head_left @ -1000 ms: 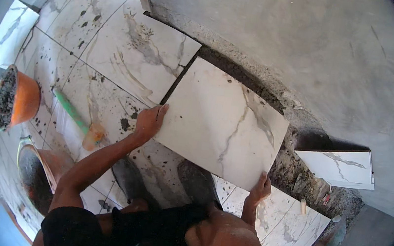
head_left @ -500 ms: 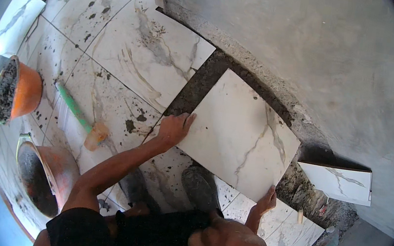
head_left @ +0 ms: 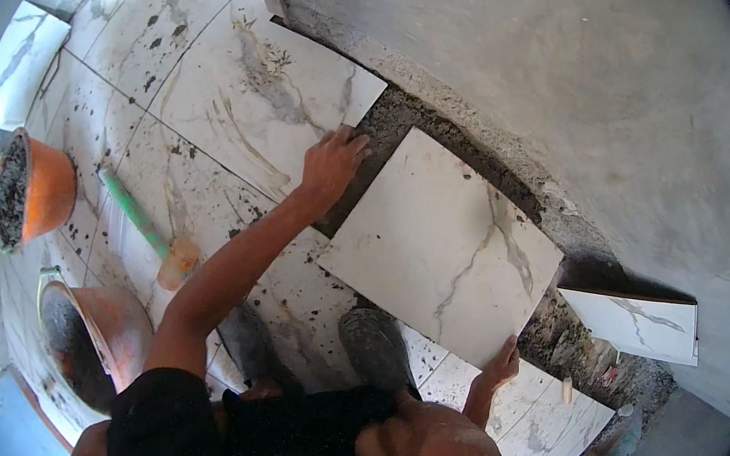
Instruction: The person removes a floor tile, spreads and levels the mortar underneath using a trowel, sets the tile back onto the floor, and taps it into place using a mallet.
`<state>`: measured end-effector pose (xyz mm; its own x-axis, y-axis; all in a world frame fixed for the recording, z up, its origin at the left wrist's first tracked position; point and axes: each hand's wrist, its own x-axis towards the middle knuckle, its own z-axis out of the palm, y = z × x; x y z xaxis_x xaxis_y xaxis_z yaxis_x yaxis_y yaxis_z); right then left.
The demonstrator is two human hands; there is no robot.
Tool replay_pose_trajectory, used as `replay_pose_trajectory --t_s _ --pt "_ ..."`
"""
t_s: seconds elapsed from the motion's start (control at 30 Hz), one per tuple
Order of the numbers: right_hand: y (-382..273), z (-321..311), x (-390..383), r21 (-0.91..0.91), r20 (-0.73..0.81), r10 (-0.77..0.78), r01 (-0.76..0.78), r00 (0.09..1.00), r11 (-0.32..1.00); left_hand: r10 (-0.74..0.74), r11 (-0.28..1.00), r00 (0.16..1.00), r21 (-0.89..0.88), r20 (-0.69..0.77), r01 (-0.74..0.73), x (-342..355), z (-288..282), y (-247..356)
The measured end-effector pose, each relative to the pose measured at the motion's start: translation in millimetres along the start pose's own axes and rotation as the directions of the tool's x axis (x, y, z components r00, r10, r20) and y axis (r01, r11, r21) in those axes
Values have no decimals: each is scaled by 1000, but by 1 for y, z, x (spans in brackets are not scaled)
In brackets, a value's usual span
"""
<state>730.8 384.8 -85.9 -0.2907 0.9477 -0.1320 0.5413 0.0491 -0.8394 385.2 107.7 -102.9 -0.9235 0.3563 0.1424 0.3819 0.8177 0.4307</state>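
Note:
A large white floor tile (head_left: 446, 239) with grey veins lies at an angle over the mortar bed beside the wall. My right hand (head_left: 499, 366) grips its near right corner, thumb on the upper face and the other fingers hidden beneath. Off the tile, my left hand (head_left: 333, 167) has its fingers stretched out at the edge of the laid tile (head_left: 261, 108), over the strip of dark mortar (head_left: 381, 142). That strip shows as a gap between the two tiles.
To the left stand an orange bucket (head_left: 52, 191) of grey mix and a larger bucket (head_left: 116, 334). A green-handled mallet (head_left: 140, 217) lies near them. Cut tile pieces rest at the far left (head_left: 22, 63) and right (head_left: 634, 323). A grey wall (head_left: 531, 84) bounds the far side.
My left hand has let go of the loose tile's left edge and moved away from me to the mortar gap. My right hand keeps its hold on the near right corner.

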Motion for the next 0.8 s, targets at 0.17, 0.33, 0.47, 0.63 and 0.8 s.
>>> replay_pose_trajectory --t_s 0.17,0.33,0.47,0.63,0.8 --pt "2 5 -1 5 -19 -38 38 999 999 82 992 996 95 29 -84 21 26 -16" --pt "3 -1 0 -43 -24 -65 64 998 997 149 982 988 118 -30 -145 19 30 -12" --pt "-6 2 -3 -23 2 -57 57 998 998 268 935 963 250 -37 -251 25 34 -23" --pt "-4 -1 -2 0 -18 -13 13 1000 1000 86 994 978 -77 192 -72 38 12 -11" --pt "0 5 -2 -30 25 71 -70 997 997 24 515 980 -843 197 157 30 -18 81"
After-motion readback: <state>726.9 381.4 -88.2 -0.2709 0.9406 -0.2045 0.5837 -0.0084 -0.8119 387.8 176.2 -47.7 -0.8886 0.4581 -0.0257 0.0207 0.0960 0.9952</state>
